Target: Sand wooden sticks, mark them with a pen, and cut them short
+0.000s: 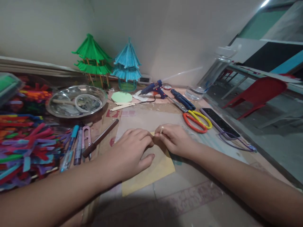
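A sheet of yellow paper lies on the work surface in front of me, partly hidden under my hands. My left hand rests over its left part, palm down, thumb apart from the fingers and fingertips pointing at the other hand. Closed in a pinch, my right hand touches the paper's far edge. A short, thin cream-coloured stick pokes up between its fingers; the rest of it is hidden. The fingertips of both hands nearly meet.
Left are pipe cleaners, pens, a brown marker and a metal dish. Behind stand green and blue tiered models and a glue gun. Right are scissors, a phone and a bottle.
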### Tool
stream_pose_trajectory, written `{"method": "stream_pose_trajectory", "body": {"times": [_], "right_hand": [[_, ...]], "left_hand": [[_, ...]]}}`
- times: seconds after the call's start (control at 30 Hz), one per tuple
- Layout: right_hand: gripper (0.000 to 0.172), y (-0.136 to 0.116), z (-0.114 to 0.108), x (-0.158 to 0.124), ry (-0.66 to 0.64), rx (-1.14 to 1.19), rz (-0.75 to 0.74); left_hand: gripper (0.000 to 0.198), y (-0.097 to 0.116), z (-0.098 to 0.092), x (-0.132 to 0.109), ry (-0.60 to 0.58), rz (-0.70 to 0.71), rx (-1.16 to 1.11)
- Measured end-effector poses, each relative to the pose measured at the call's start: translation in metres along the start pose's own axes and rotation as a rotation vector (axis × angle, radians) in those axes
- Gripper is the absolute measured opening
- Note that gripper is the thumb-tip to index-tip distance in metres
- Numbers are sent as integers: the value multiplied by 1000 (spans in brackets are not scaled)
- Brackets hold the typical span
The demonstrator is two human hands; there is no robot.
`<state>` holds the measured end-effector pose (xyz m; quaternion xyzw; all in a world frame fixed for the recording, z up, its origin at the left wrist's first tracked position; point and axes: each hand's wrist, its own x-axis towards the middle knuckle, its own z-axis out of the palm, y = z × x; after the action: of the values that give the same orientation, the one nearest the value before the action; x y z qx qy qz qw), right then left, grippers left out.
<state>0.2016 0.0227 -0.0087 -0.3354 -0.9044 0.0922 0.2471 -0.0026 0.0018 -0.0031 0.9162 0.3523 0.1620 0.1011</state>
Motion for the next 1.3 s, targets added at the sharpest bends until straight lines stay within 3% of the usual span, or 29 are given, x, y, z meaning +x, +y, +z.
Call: {"method": "stream_pose_trajectory", "body": {"times": [0.37, 1.3], "right_hand": [[22, -3, -1, 2, -47, 27, 11], [23, 0, 1, 0, 22, 22, 17]], "left_hand": [[13, -1, 0, -1, 1, 6, -3], [15, 0, -1, -1, -4, -12, -13]]}}
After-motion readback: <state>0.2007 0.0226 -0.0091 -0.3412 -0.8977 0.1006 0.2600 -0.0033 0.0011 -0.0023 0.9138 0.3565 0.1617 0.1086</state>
